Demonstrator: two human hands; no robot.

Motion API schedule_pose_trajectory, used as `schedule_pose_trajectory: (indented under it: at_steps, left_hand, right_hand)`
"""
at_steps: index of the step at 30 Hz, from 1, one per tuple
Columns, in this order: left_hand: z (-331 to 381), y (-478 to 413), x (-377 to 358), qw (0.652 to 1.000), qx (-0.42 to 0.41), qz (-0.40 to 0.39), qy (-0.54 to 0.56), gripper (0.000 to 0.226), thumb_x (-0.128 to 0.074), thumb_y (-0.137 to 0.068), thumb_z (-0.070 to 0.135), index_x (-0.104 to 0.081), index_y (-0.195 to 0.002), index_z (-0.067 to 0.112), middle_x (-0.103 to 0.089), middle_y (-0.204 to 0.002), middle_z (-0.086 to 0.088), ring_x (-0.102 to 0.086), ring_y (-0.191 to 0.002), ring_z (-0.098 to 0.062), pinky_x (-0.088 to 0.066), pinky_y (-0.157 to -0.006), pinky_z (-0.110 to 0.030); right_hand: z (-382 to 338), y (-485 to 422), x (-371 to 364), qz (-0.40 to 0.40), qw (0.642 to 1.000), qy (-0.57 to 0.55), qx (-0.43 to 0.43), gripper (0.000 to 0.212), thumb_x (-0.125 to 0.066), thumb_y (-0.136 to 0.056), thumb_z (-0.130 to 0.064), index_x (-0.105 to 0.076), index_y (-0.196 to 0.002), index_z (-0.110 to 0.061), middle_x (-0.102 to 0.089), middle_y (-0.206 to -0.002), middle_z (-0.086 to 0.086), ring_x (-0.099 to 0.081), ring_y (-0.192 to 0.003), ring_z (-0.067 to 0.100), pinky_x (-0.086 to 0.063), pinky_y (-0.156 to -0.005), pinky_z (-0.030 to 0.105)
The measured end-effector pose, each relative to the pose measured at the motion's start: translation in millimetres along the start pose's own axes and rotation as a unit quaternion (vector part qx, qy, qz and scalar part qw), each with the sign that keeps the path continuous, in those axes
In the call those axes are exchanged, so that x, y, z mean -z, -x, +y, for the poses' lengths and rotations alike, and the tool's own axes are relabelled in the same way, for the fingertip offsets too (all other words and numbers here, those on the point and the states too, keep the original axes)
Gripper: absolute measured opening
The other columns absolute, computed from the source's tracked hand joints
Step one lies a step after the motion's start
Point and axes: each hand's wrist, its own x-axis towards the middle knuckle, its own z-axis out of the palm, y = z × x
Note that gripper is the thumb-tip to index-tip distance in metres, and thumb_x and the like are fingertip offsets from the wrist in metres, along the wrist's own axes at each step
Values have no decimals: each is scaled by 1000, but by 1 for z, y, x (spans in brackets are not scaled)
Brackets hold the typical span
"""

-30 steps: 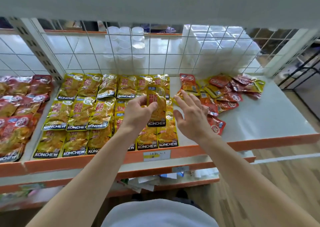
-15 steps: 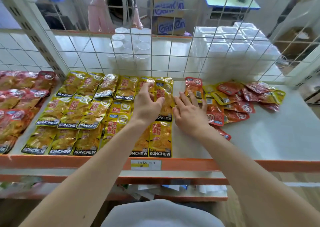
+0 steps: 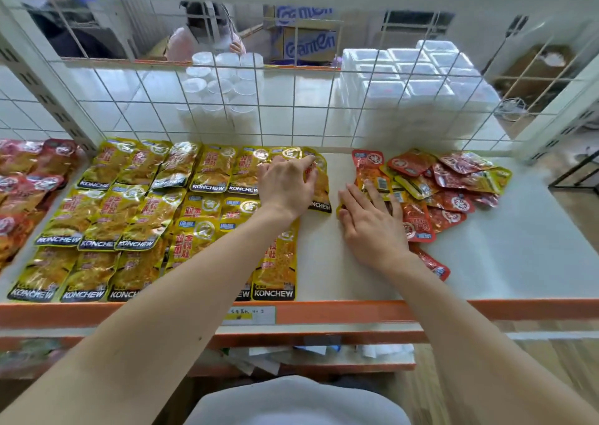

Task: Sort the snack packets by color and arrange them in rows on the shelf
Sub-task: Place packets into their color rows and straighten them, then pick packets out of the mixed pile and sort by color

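Yellow KONCHEW packets lie in rows on the left half of the white shelf. My left hand lies over a yellow packet at the right end of the back row, its curled fingertips holding it against the shelf. A loose pile of red packets mixed with a few yellow ones sits to the right. My right hand rests flat with straight, spread fingers on the pile's left edge.
A wire grid closes the back of the shelf. Behind it stand clear cups and white containers. Red packets fill the bay to the left. The orange front rail edges the shelf. A person sits beyond.
My left hand carried the yellow packet from the middle of the rows to the back row's right end and laid it down. My right hand slid onto the pile's left edge.
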Motion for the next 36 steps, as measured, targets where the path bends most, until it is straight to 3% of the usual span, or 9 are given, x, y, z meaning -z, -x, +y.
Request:
schedule_pose_trajectory:
  at_steps: [5,9,12,15,22,26,29,32,36]
  left_hand:
    - [12,-12,-6,997,-20,-5,-79,35,-42,-104,42,-63,-130,32,-71,-115,-3,-51,-121,-27,-25,-99,-45]
    - [8,-9,-5,988,-25,-33,-148,35,-40,-103,46,-70,-118,32,-57,-134,0,-41,-130,-25,-23,-104,-47]
    - [3,0,-2,982,-110,-58,-140,34,-49,-98,48,-69,-122,33,-46,-152,2,-38,-141,-22,-25,-109,-42]
    - [5,7,-2,970,-177,-102,-129,41,-50,-97,48,-63,-133,33,-44,-155,9,-37,-144,-11,-16,-120,-41]
    - [9,-6,-6,962,-142,-156,-175,48,-37,-104,47,-46,-148,31,-29,-163,9,-24,-150,-7,3,-124,-46]
    - [11,-10,-4,957,-143,-173,-182,48,-36,-105,47,-44,-149,31,-26,-164,9,-24,-151,-8,3,-124,-48]
    - [13,-16,-1,955,-131,-188,-187,47,-37,-104,49,-45,-148,35,-28,-164,9,-30,-149,-11,-3,-124,-46]
    - [19,-16,-1,957,-140,-174,-183,48,-38,-103,48,-47,-147,32,-33,-162,9,-29,-149,-11,-4,-124,-44]
    - [35,-5,-5,963,-170,-155,-141,49,-43,-103,42,-46,-149,26,-33,-162,5,-25,-151,-14,-4,-125,-42]
  right_hand:
    - [11,4,2,0,1000,-5,24,49,-27,-107,-40,-26,-155,-36,-16,-165,-17,3,-154,13,3,-122,51]
    - [12,5,1,5,999,-14,31,47,-28,-106,-38,-30,-153,-35,-19,-164,-14,1,-154,14,2,-121,51]
    - [11,6,0,22,999,-13,32,53,-21,-101,-41,-35,-152,-34,-23,-163,-13,-4,-154,15,-1,-121,51]
    - [9,7,-1,38,999,-12,30,58,-18,-97,-42,-36,-152,-33,-27,-162,-12,-8,-154,16,-2,-121,50]
    - [10,8,-2,25,999,-8,29,59,-17,-98,-42,-30,-155,-32,-22,-164,-13,-3,-154,15,1,-122,49]
    - [13,8,-2,19,999,-25,37,51,-27,-105,-36,-29,-156,-31,-20,-164,-12,-3,-154,16,3,-123,48]
    - [16,14,-3,14,999,-27,38,54,-20,-103,-38,-27,-156,-32,-19,-165,-13,-1,-154,15,4,-124,47]
    - [20,22,-5,33,998,-35,43,59,-16,-99,-40,-31,-154,-31,-23,-163,-11,-6,-154,17,-1,-124,49]
    - [24,29,-1,81,990,-81,87,57,-25,-97,-40,-49,-146,-24,-43,-155,-3,-29,-149,23,-21,-119,55]
